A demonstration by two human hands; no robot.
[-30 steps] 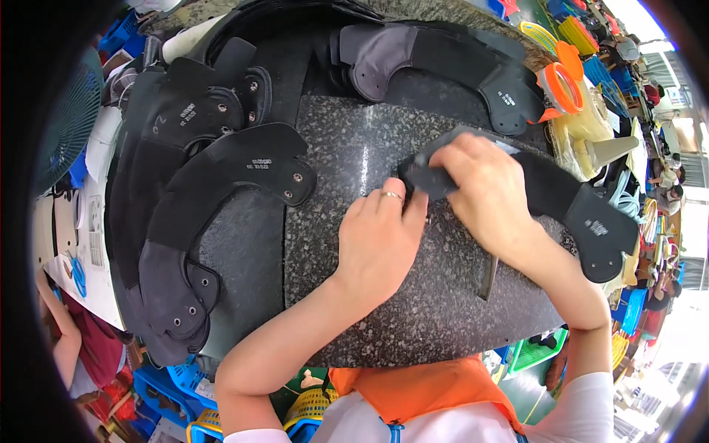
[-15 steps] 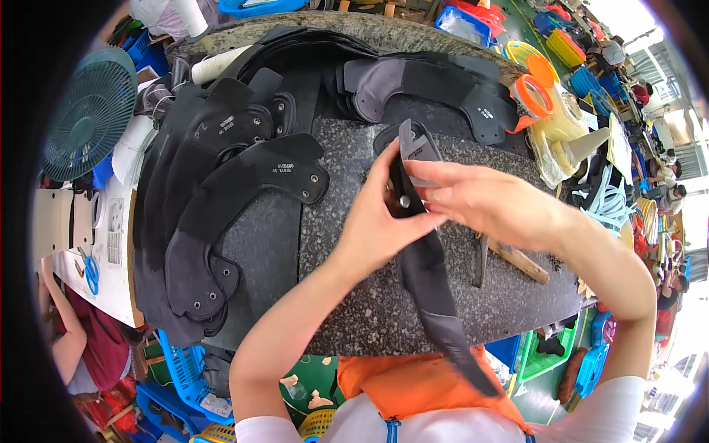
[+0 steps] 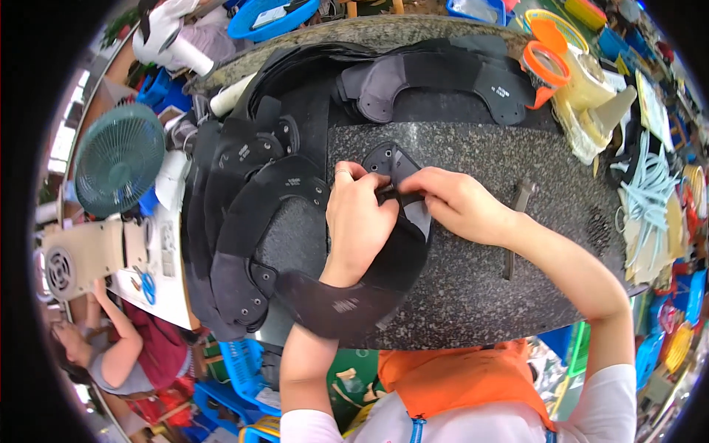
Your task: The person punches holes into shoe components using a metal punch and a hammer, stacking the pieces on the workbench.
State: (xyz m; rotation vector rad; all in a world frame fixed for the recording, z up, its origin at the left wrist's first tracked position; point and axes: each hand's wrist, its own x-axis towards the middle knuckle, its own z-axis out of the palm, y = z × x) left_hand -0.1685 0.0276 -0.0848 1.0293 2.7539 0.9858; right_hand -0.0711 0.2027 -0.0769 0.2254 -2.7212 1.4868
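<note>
Both hands work on a curved black padded piece (image 3: 410,262) with metal eyelets at its far end. It bends round below my left hand and crosses over my left wrist, above the speckled stone slab (image 3: 473,310). My left hand (image 3: 362,221) is closed on the piece near the eyelets, fingers curled. Opposite it, my right hand (image 3: 461,207) pinches the piece's right edge beside a shiny grey patch. What lies between the fingertips is partly hidden. Under my right forearm a metal bar-like tool (image 3: 523,199) lies on the slab.
Stacked black curved pieces (image 3: 288,177) lie at left; more (image 3: 443,70) lie at the back. An orange tape roll (image 3: 546,63) and pale blue cords (image 3: 650,184) are at right. Past a green fan (image 3: 120,159), a person (image 3: 118,347) sits by a white table (image 3: 170,266).
The piece has turned from edge-on, its tail hanging toward me, to a flatter bend across my left wrist. My hands have moved apart to its two sides. The whole view has shifted.
</note>
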